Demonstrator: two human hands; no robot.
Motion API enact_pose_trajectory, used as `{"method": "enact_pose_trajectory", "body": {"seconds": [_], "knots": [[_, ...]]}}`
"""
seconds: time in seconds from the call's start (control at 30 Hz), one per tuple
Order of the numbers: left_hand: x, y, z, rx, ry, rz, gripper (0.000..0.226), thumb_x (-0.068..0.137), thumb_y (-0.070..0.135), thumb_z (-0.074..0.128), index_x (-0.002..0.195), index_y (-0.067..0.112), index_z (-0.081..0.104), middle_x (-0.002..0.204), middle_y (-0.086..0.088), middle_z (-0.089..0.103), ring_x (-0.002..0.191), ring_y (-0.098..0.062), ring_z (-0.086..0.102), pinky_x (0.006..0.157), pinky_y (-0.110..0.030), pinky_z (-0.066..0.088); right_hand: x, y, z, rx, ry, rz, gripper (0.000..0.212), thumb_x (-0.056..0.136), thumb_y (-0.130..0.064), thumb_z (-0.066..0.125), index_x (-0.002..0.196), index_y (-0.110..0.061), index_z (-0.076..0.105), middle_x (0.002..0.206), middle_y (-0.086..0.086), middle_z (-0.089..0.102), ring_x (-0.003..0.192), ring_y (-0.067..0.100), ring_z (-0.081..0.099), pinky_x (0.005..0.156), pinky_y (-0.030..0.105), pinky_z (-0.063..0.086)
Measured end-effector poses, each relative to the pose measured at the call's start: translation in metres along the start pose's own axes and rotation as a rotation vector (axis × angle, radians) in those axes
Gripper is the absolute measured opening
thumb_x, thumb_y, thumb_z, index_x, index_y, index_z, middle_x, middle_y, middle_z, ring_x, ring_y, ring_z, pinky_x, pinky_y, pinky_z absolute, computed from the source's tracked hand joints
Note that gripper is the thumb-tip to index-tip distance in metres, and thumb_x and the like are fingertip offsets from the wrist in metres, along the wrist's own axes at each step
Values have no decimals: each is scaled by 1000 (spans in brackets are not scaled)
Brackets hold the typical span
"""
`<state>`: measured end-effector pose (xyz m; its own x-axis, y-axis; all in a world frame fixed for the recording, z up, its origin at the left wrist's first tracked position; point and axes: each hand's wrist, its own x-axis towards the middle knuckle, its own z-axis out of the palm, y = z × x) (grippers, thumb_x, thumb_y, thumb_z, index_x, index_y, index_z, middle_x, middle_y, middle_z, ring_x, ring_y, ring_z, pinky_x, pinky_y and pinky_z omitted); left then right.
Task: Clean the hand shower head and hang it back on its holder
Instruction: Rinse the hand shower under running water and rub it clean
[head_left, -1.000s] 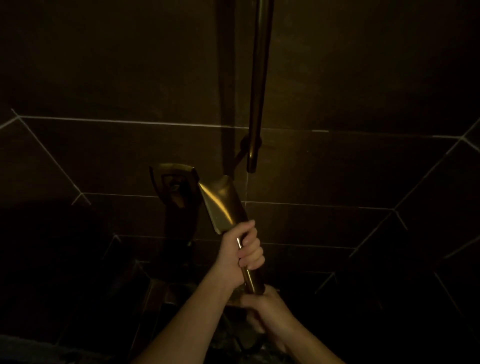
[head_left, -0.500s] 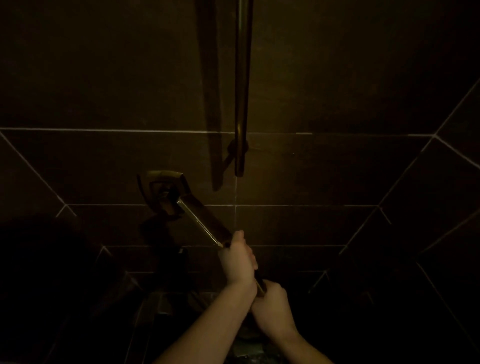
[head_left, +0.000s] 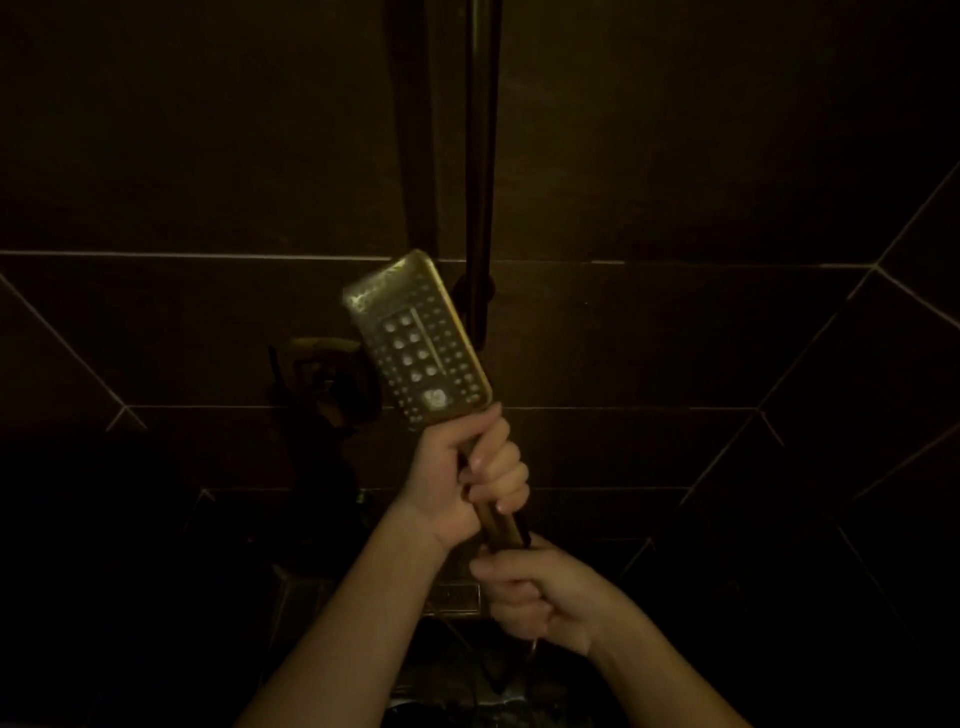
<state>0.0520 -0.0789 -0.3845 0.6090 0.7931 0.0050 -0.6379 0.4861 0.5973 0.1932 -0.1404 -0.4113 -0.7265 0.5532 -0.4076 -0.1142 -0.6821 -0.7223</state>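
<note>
Brass-coloured hand shower head (head_left: 415, 338) is held up before the tiled wall (head_left: 675, 156), nozzle face toward the camera, just right of its holder (head_left: 322, 374). The left hand (head_left: 467, 478) is clamped on the handle; the right hand (head_left: 540, 592) grips below it. I judge the hanging step is next: the handle must be guided left into the holder.

Shower head (head_left: 415, 338): brassy gold w/ a grid of pale round nozzle dots, small ones at the edges, bigger whitish ones down the middle, one pale line through them. Handle (head_left: 501, 527) darker bronze. Wall tiles (head_left: 675, 338) dark brown w/ thin pale grout lines. Riser pipe (head_left: 480, 156) looks near-black, maybe bronze; light too dim.
</note>
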Motion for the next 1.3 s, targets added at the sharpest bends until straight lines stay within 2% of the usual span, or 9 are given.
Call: {"method": "enact_pose_trajectory", "body": {"seconds": [0.17, 0.27, 0.4, 0.7, 0.83, 1.0, 1.1, 1.2, 1.3], "knots": [[6, -8, 9, 51, 398, 19, 52, 88, 31, 64, 45, 20, 36, 37, 7, 26, 32, -9, 25, 39, -23, 23, 7, 6, -3, -211, 348, -6, 20, 81, -14, 64, 67, -16, 51, 50, 0, 37, 38, 11, 28, 41, 26, 14], [8, -16, 14, 115, 663, 69, 54, 92, 30, 65, 47, 21, 37, 42, 6, 28, 37, -10, 24, 43, -26, 22, 15, 12, -2, -433, 592, -25, 12, 82, -19, 66, 85, -9, 61, 61, 5, 53, 46, 16, 46, 45, 29, 36], [7, -18, 10, 76, 851, 60, 43, 92, 25, 66, 54, 22, 47, 49, 5, 37, 43, -10, 32, 49, -27, 30, 26, 23, 6, -610, 804, -105, 9, 87, -14, 66, 79, -15, 69, 73, 5, 71, 60, 13, 65, 60, 30, 52], [-11, -8, 0, 130, 714, 26, 25, 100, 35, 56, 93, 12, 64, 75, 0, 54, 70, -14, 49, 73, -30, 41, 44, 27, 20, -630, 948, -153, 7, 87, -13, 66, 81, -16, 68, 75, 6, 70, 57, 9, 62, 57, 26, 52], [-20, -3, -5, 150, 566, 61, 43, 84, 27, 66, 121, 6, 65, 94, -8, 67, 91, -21, 62, 83, -34, 48, 33, 15, 20, -488, 717, -121, 12, 86, -12, 62, 77, -5, 60, 60, 6, 54, 46, 13, 48, 48, 28, 40], [-18, -1, 4, 59, 456, 20, 31, 82, 20, 63, 109, 7, 71, 91, -15, 75, 90, -29, 74, 88, -42, 54, 14, 4, 16, -236, 293, -46, 33, 86, -3, 59, 59, -18, 49, 42, -1, 37, 31, 8, 27, 36, 20, 16], [-15, -9, 6, -12, 463, 5, 27, 83, 33, 64, 68, 11, 67, 49, -2, 55, 49, -17, 59, 60, -32, 49, 5, 2, 5, -280, 206, 24, 34, 86, -4, 61, 58, -20, 48, 44, -4, 37, 33, 7, 28, 36, 20, 18], [-6, -20, 5, 49, 484, 54, 50, 89, 38, 66, 49, 17, 46, 38, 5, 32, 35, -10, 33, 44, -24, 33, 2, -1, -3, -502, 328, -4, 13, 83, -8, 61, 71, -11, 56, 51, 0, 45, 40, 13, 38, 41, 23, 29], [4, -33, 14, 121, 589, 120, 45, 88, 40, 70, 56, 20, 47, 49, 4, 35, 44, -11, 33, 53, -26, 37, 6, 5, -12, -686, 650, -156, 12, 85, -5, 62, 75, -12, 61, 60, -1, 58, 53, 11, 53, 53, 26, 42]]}}
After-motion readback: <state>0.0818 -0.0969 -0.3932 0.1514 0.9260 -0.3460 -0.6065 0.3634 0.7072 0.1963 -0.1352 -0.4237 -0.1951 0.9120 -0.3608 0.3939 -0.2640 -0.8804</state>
